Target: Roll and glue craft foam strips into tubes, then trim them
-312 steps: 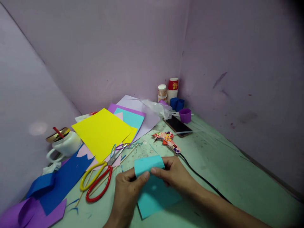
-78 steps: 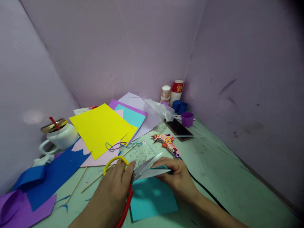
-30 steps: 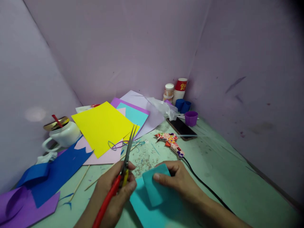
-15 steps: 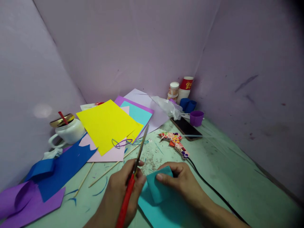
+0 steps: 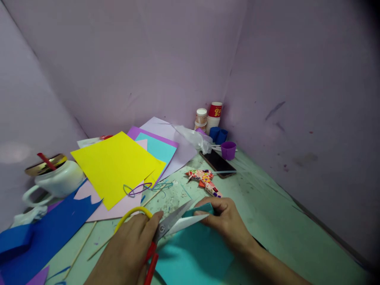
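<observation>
My left hand (image 5: pixel 127 247) is closed round the red and yellow handles of a pair of scissors (image 5: pixel 162 228). Their blades are parted and point to the right, close to the edge of a folded part of a teal craft sheet (image 5: pixel 194 253). I cannot tell whether the blades touch it. My right hand (image 5: pixel 230 221) pinches that folded part between thumb and fingers, near the blade tips. The rest of the sheet lies below, toward the front of the table.
A floral glue gun (image 5: pixel 203 178) lies beyond my right hand, before a phone (image 5: pixel 218 163) and a purple ring (image 5: pixel 228 151). Yellow sheets (image 5: pixel 115 166) and a blue sheet (image 5: pixel 59 225) spread leftward. A white mug (image 5: pixel 59 178) stands at far left; paper cups (image 5: pixel 214 114) stand behind.
My left hand has turned the scissors from upright to pointing right, and their blades have opened beside the teal sheet. My right hand still grips the sheet. The view has shifted right.
</observation>
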